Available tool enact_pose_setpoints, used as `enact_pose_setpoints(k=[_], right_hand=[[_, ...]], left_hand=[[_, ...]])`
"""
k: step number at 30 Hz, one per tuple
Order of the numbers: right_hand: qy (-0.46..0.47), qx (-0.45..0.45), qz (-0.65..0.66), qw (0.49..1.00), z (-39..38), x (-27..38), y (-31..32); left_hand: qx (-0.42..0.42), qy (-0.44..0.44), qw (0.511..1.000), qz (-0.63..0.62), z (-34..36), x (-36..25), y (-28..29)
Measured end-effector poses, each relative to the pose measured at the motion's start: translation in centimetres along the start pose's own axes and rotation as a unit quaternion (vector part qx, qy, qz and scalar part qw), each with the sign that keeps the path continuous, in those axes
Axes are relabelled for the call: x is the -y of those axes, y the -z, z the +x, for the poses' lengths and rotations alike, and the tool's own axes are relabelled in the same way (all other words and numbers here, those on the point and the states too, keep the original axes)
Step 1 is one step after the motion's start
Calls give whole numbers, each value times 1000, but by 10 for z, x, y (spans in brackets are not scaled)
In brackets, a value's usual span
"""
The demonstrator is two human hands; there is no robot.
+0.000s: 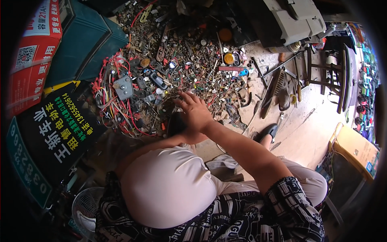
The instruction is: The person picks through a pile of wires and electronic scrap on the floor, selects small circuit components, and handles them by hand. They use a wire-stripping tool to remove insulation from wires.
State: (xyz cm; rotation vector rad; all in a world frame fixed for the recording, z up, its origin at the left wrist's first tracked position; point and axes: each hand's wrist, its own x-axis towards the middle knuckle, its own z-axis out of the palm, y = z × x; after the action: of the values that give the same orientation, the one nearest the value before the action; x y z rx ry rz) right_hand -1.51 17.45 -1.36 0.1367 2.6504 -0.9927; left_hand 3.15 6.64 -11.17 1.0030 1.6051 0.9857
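My right hand [194,109] reaches over the near edge of a heap of small scrap parts [193,72], its fingers spread and nothing visible in them. Beneath its wrist lies my left hand [195,137], close in front of my raised knee; its fingers are hidden. Left of the hands sit a grey metal box-shaped part [123,87] and a tangle of red and white wires [111,101]. A black oval part like a key fob [158,80] rests on the heap beyond my right hand.
Several hand tools, among them a brush [278,83], lie on the pale floor at right, beside a wooden stool [342,78]. Dark green boxes [86,44] and a black lettered panel [60,125] border the left. A white fan [86,207] stands lower left. My black shoe [267,132] is right of the heap.
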Motion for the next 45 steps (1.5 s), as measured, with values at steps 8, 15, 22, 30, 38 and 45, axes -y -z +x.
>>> enact_pose_setpoints(k=[8,15,22,30,38,45], right_hand=[[-93,-31,-111,989,-35,-59,24],[-198,-151,-31,968,-32,-69,15],[-31,-33,34,998,9,-30,13],[4,-50,61,997,-6,-34,-2],[-106,-186,-22,977,34,-65,45],[-160,-109,-62,979,35,-93,43]], left_hand=[[13,24,998,-59,-6,-42,33],[-16,16,999,-34,-3,-40,29],[59,35,993,-100,-4,-37,34],[-109,-60,992,-39,-4,-23,11],[20,33,998,-42,-5,-42,35],[-5,6,999,-54,-5,-47,37]])
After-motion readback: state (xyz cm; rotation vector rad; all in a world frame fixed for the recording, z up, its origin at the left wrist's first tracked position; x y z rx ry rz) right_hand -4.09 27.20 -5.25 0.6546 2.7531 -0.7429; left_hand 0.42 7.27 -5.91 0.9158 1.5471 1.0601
